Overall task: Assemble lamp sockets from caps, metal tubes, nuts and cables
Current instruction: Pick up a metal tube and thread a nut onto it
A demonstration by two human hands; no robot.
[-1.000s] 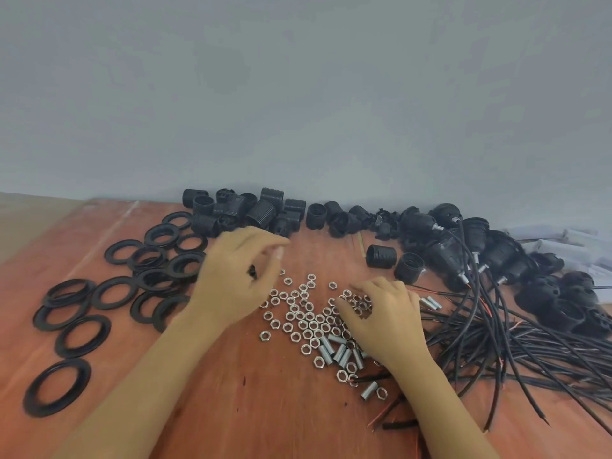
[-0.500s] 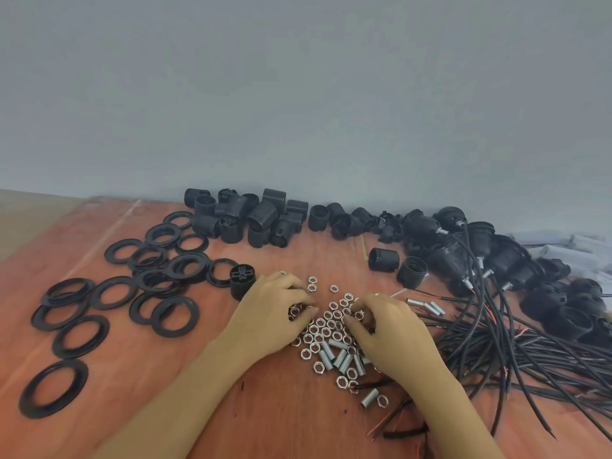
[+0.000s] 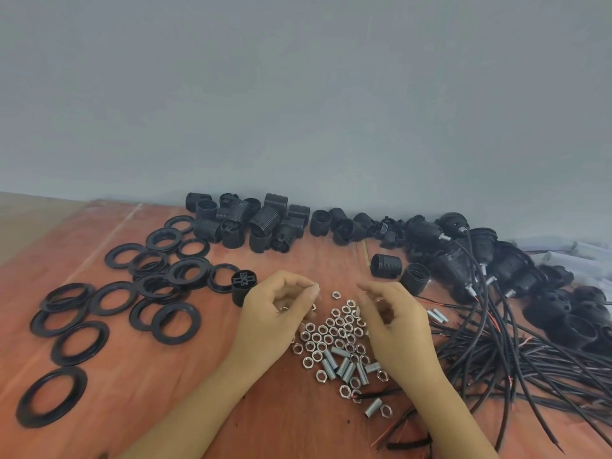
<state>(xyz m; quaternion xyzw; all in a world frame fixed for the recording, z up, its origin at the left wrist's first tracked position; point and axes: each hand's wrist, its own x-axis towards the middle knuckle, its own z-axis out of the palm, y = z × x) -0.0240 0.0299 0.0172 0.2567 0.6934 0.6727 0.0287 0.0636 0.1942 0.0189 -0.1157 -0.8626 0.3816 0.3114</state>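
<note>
1. The nuts [image 3: 331,332] lie heaped on the table [image 3: 132,392] between both hands, with the metal tubes [image 3: 344,366] just nearer. They are likely light, hard and slippery, best pinched across the flats.
2. The left hand [image 3: 275,313] pinches 1 nut [image 3: 316,285] at its fingertips. The right hand [image 3: 397,326] is curled but blurred, so its grip cannot be told.
3. A black cap [image 3: 243,288] stands beside the left hand, and cables [image 3: 496,352] crowd the right.

I get a single view, from the head camera. It looks forward and down across the table [image 3: 132,376] to the grey wall [image 3: 298,94] behind it, which fills the upper half. The lens is wide and sits close. The left hand [image 3: 275,313] and right hand [image 3: 397,323] lie just below mid-frame, reaching up from the bottom edge.
</note>
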